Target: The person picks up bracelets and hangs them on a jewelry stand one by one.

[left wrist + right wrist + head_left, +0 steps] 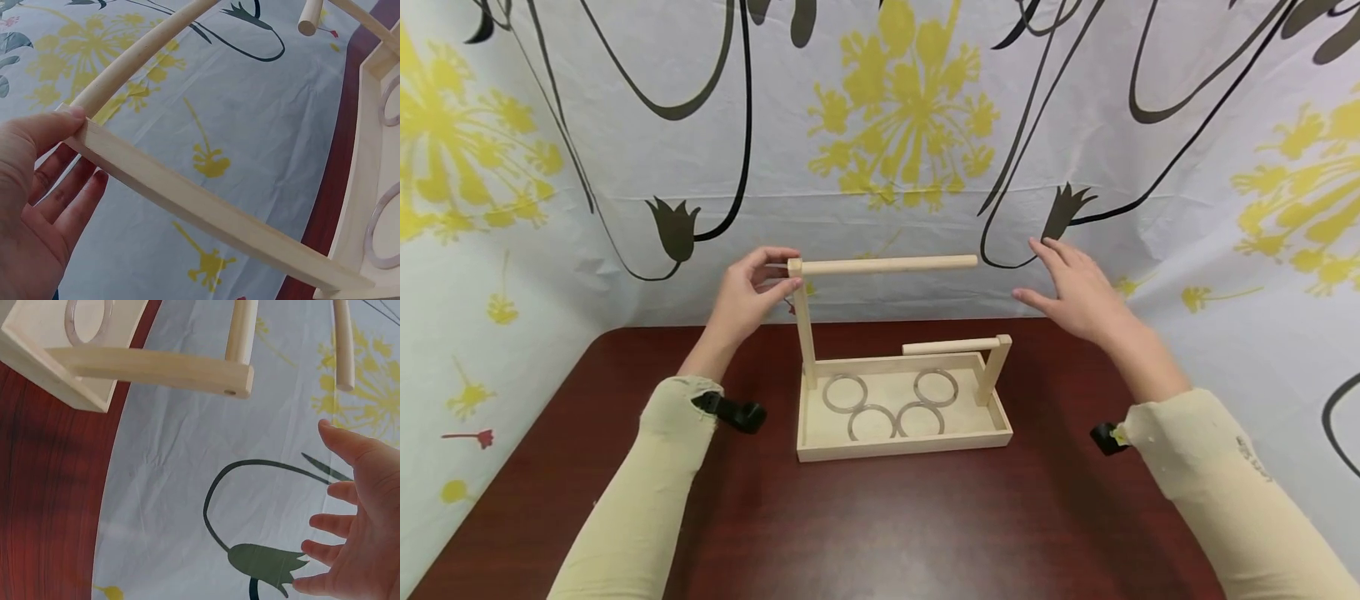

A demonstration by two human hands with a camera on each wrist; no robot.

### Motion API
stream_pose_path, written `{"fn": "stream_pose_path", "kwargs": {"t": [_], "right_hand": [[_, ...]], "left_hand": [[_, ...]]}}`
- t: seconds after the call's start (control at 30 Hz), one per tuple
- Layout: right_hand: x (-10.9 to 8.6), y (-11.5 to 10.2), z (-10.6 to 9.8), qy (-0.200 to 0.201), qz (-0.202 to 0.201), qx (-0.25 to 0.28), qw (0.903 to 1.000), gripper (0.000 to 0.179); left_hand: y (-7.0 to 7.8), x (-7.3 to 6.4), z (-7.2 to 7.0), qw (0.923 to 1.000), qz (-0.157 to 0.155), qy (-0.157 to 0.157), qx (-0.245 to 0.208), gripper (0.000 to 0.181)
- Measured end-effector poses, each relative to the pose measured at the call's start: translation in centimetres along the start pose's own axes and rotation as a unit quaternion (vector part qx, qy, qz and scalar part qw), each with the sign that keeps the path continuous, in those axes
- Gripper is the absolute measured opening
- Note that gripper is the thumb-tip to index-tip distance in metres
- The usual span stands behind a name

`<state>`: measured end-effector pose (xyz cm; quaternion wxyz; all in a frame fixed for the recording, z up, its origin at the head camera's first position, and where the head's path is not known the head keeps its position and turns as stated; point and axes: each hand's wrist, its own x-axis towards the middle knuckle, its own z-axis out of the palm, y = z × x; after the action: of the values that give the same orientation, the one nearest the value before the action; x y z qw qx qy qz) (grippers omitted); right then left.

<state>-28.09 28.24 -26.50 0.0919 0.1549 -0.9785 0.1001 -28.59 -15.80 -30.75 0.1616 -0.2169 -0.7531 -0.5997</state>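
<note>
A pale wooden tray (904, 450) stands on the table with a tall post (805, 333) at its left end and a short post (994, 372) at its right. From the tall post's top a long round rod (891, 265) juts rightward; a shorter rod (951, 346) points left from the short post. Several clear rings (846, 393) lie flat in the tray. My left hand (747, 287) pinches the tall post's top between thumb and fingers. Fingers spread, my right hand (1075, 287) hovers in the air right of the long rod's free end (345, 384), touching nothing.
The dark red-brown table (910, 525) lies under the tray. Behind and on both sides hangs a white cloth (865, 225) with yellow and dark plant prints. Small black cameras are strapped to the left wrist (730, 411) and right wrist (1108, 437).
</note>
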Motion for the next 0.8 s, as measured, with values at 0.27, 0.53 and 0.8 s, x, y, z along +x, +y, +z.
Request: {"fn": "stream_pose_path", "kwargs": {"t": [0.27, 0.53, 0.8], "right_hand": [[-0.5, -1.6, 0.0, 0.039, -0.02, 0.035, 0.9984, 0.078], [-0.9, -3.4, 0.4, 0.071, -0.039, 0.056, 0.9951, 0.072], [-1.1, -5.1, 1.0, 0.103, -0.063, 0.083, 0.9892, 0.066]], "left_hand": [[-0.2, 0.1, 0.1, 0.9999, -0.008, 0.003, 0.01, 0.032], [-0.3, 0.5, 0.1, 0.9999, -0.013, -0.004, 0.004, 0.032], [-0.7, 0.7, 0.1, 0.9997, -0.02, -0.012, 0.01, 0.032]]}}
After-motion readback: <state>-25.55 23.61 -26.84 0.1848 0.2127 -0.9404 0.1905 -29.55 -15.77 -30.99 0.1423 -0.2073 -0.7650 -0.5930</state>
